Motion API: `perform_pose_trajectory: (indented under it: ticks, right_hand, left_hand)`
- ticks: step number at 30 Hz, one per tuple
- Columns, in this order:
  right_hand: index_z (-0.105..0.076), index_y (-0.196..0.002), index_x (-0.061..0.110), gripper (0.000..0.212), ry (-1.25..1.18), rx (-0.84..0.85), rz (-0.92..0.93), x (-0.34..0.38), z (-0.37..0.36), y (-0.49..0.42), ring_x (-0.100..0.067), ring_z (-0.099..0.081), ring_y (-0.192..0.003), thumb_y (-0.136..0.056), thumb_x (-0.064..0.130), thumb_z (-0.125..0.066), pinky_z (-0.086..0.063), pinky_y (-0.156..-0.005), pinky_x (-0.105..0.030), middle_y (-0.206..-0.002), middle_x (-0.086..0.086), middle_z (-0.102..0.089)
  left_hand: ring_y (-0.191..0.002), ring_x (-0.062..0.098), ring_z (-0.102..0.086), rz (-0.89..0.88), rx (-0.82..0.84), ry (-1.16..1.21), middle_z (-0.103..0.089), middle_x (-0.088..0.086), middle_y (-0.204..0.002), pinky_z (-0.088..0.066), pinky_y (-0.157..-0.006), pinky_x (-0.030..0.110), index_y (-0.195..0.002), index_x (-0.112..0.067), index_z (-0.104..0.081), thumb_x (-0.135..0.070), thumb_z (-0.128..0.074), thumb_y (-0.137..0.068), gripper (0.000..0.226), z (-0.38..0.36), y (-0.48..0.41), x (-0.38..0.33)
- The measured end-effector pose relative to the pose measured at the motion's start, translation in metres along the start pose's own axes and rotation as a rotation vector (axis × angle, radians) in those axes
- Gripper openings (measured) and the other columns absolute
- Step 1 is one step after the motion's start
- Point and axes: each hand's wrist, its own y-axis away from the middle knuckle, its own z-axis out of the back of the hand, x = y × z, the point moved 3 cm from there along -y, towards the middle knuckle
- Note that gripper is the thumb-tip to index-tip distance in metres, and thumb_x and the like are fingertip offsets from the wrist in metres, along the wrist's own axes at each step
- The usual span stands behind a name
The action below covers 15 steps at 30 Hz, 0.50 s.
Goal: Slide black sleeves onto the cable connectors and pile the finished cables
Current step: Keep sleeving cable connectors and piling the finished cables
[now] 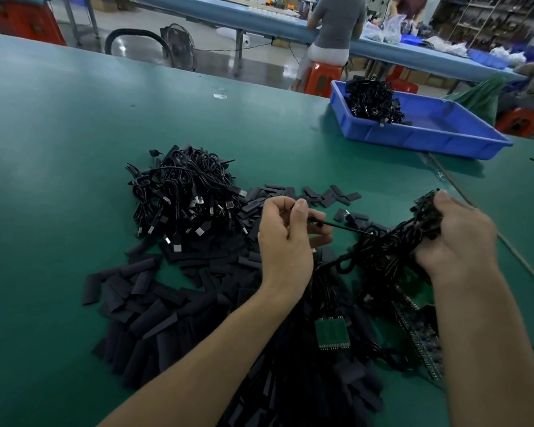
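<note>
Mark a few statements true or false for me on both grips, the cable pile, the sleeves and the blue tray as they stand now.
1. The left-hand grip pinches the end of a thin black cable. True.
2. The right-hand grip lies flat and holds nothing. False: it is curled round a bundle of black cables.
3. The blue tray holds nothing. False: a heap of tray cables sits at its far left end.
4. A cable pile with plugs showing lies on the green table, left of the left-hand grip. True.
5. The loose black sleeves are all in the tray. False: they lie spread over the table.
</note>
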Motion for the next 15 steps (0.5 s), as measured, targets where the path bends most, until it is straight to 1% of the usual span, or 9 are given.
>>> perform_pose_trajectory:
  ticks: [1,3,4,6,10,12,13,15]
  right_hand:
    - [-0.059,-0.108,0.012,0.01,0.018,-0.006,0.019,0.003,0.002,-0.001,-0.019,-0.063,-0.077,-0.099,0.012,-0.061,-0.057,-0.07,-0.037,-0.097,-0.007,-0.063]
    - [-0.057,-0.1,0.013,0.006,0.041,-0.035,0.074,0.007,0.004,-0.001,-0.018,-0.066,-0.084,-0.098,0.012,-0.062,-0.059,-0.069,-0.038,-0.103,-0.008,-0.064]
    - [-0.056,-0.097,0.014,0.007,0.029,-0.047,0.084,0.007,0.006,-0.001,-0.018,-0.067,-0.086,-0.098,0.011,-0.062,-0.06,-0.069,-0.037,-0.105,-0.009,-0.064]
    - [-0.054,-0.093,0.016,0.01,-0.006,-0.07,0.068,0.004,0.004,0.001,-0.016,-0.066,-0.084,-0.099,0.01,-0.061,-0.06,-0.068,-0.036,-0.101,-0.008,-0.063]
    - [-0.054,-0.089,0.016,0.014,-0.065,-0.099,0.033,-0.005,-0.003,0.005,-0.017,-0.065,-0.086,-0.099,0.011,-0.062,-0.06,-0.072,-0.039,-0.099,-0.006,-0.063]
    - [-0.057,-0.09,0.018,0.011,0.065,-0.044,0.093,-0.006,-0.005,0.004,-0.015,-0.067,-0.083,-0.096,0.016,-0.066,-0.06,-0.07,-0.036,-0.098,-0.005,-0.065]
    - [-0.059,-0.091,0.018,0.011,0.17,0.024,0.131,-0.006,-0.006,0.003,-0.016,-0.068,-0.082,-0.094,0.018,-0.069,-0.059,-0.071,-0.036,-0.097,-0.006,-0.067]
    - [-0.063,-0.091,0.021,0.012,0.403,0.21,0.173,-0.004,-0.01,0.004,-0.02,-0.068,-0.078,-0.09,0.022,-0.074,-0.057,-0.072,-0.038,-0.092,-0.008,-0.072]
  left_hand:
    - [-0.065,0.018,-0.068,0.002,-0.049,0.014,-0.07,-0.002,-0.077,-0.059,-0.062,0.03,-0.097,-0.013,-0.046,-0.016,-0.044,-0.107,0.011,0.002,-0.003,-0.001]
    - [-0.061,0.016,-0.066,0.009,-0.15,0.054,-0.068,-0.003,-0.072,-0.058,-0.06,0.031,-0.099,-0.013,-0.046,-0.015,-0.043,-0.107,0.009,0.012,-0.01,-0.007]
    - [-0.06,0.015,-0.065,0.0,-0.179,0.069,-0.067,-0.003,-0.07,-0.058,-0.059,0.03,-0.099,-0.012,-0.045,-0.015,-0.043,-0.107,0.009,0.015,-0.013,-0.01]
    - [-0.057,0.015,-0.063,-0.065,-0.187,0.071,-0.066,-0.003,-0.069,-0.057,-0.058,0.029,-0.099,-0.011,-0.043,-0.014,-0.042,-0.107,0.009,0.017,-0.016,-0.018]
    - [-0.056,0.015,-0.061,-0.263,-0.164,0.027,-0.064,-0.003,-0.071,-0.056,-0.058,0.028,-0.096,-0.013,-0.042,-0.012,-0.042,-0.108,0.012,0.018,-0.014,-0.034]
    - [-0.055,0.014,-0.061,-0.332,-0.136,-0.034,-0.065,-0.005,-0.071,-0.056,-0.057,0.03,-0.096,-0.015,-0.042,-0.013,-0.043,-0.107,0.011,0.022,-0.015,-0.038]
    - [-0.055,0.014,-0.062,-0.337,-0.112,-0.072,-0.065,-0.006,-0.071,-0.057,-0.058,0.033,-0.097,-0.016,-0.043,-0.013,-0.044,-0.107,0.011,0.025,-0.016,-0.04]
    - [-0.056,0.015,-0.063,-0.288,-0.073,-0.119,-0.066,-0.005,-0.072,-0.059,-0.061,0.038,-0.098,-0.017,-0.043,-0.014,-0.047,-0.106,0.01,0.029,-0.018,-0.039]
